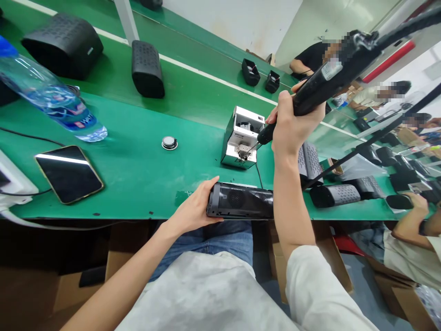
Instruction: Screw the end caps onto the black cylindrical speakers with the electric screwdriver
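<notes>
**Q:** What is the status of the work?

**A:** The right hand (292, 122) is closed around the grip of a black power screwdriver (313, 92). The tool's tip is at the front of the screw feeder (238, 138), right of centre in the frame. This suggests that a screw is being collected; whether one is on the tip cannot be determined.

**Q:** What is complete, and what remains?

**A:** The black housing (241, 201) is presented by hand. The screwdriver tip is apart from it, so fastening appears outstanding. Any screws already seated cannot be confirmed. A small round part (169, 143) lies loose, left of centre on the green bench (134, 174).

**Q:** State the housing's location, hold and orientation.

**A:** Location: lower centre of the frame, at the bench's near edge. Hold: the left hand (193, 207) clasps its left end, digits along the far and near sides. Long axis: left to right, roughly parallel to that edge. The perforated face points up toward the camera. The right end is hidden behind the right forearm.
</notes>
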The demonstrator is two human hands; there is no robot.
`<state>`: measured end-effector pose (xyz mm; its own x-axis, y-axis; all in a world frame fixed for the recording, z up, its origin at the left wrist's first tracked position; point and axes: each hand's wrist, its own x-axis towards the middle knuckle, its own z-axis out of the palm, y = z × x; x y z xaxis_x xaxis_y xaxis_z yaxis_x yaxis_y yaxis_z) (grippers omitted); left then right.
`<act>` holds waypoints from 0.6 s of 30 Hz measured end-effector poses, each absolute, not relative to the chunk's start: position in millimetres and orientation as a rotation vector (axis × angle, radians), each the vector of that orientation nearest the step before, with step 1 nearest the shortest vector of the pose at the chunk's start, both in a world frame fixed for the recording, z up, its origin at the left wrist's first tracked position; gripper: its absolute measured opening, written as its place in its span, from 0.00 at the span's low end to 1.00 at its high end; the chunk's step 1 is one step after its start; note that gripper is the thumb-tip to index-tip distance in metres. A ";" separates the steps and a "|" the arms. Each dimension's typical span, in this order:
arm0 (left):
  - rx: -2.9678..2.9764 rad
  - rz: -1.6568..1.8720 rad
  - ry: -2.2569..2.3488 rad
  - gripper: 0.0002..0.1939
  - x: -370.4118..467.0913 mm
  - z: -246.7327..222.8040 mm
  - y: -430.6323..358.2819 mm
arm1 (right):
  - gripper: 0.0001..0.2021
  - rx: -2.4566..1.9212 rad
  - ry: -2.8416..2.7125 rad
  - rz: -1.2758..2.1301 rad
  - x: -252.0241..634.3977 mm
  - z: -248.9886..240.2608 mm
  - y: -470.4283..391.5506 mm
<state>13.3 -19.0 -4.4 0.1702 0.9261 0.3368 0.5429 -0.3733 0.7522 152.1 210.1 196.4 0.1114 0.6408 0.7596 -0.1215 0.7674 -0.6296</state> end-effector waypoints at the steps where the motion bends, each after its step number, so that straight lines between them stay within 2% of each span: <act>1: 1.986 1.093 1.384 0.76 13.4 -4.1 -19.2 | 0.25 -0.464 -1.358 0.578 152.0 195.9 210.2; 13: 1.981 1.097 1.386 0.75 12.9 -5.1 -19.1 | 0.27 -0.538 -1.345 0.659 157.0 194.5 210.9; 18: 1.999 1.115 1.376 0.75 13.1 -5.1 -18.3 | 0.13 -0.515 -1.319 0.695 168.4 213.8 171.7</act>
